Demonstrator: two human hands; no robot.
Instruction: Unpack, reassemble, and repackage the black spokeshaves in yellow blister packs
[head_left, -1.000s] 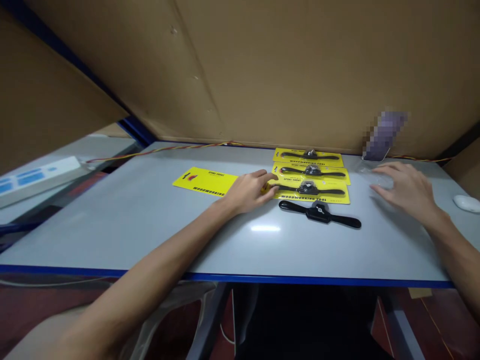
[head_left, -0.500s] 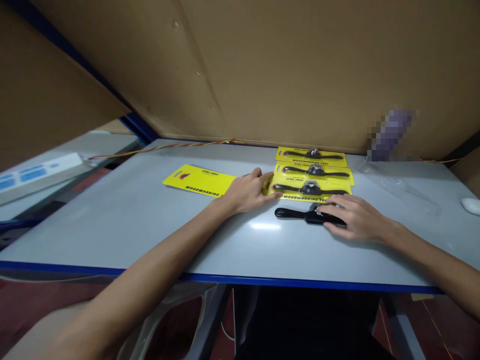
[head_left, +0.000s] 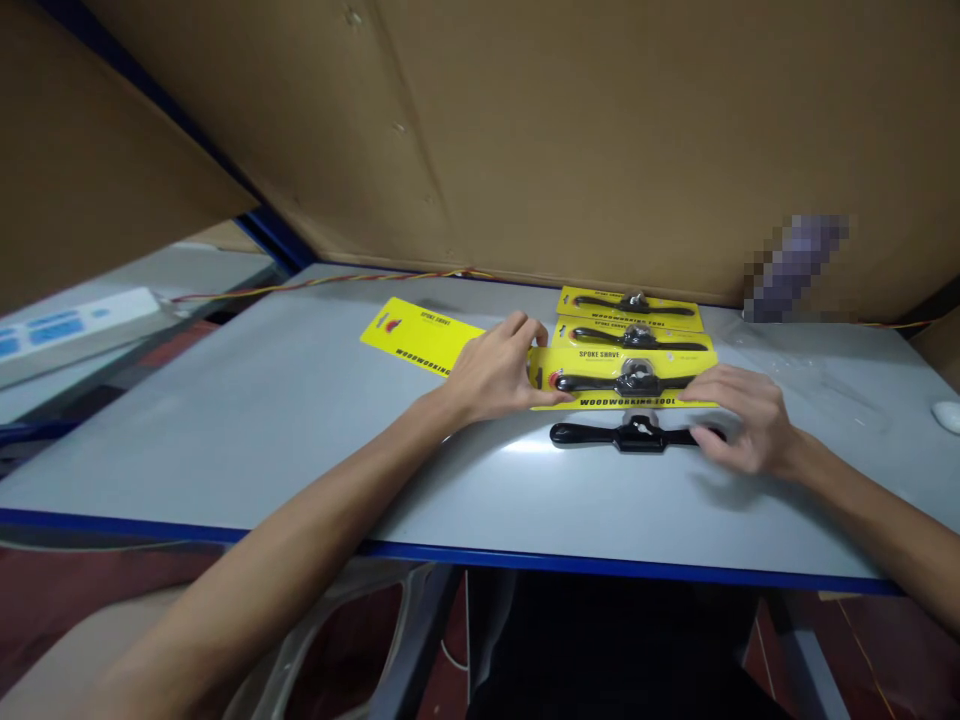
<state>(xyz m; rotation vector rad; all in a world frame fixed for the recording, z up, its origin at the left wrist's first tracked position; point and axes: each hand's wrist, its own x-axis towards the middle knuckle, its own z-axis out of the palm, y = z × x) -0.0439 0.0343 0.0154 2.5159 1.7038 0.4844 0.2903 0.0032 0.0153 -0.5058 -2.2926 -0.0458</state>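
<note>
Three on cards: two far spoke shaves [head_left: 634, 337], one nearer carded shave [head_left: 636, 380] clamped by left hand [head_left: 499, 372], right hand [head_left: 746, 415] grip indeterminate; loose shave [head_left: 640, 433] nearest, off card.

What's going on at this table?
A person has the left hand at the left end of the nearest carded spokeshave and the right hand at its right end; how firmly either grips isn't clear. A loose black spokeshave lies on the table just in front. Behind lie two more carded spokeshaves. Left of them is another yellow card, partly hidden by the left hand.
</note>
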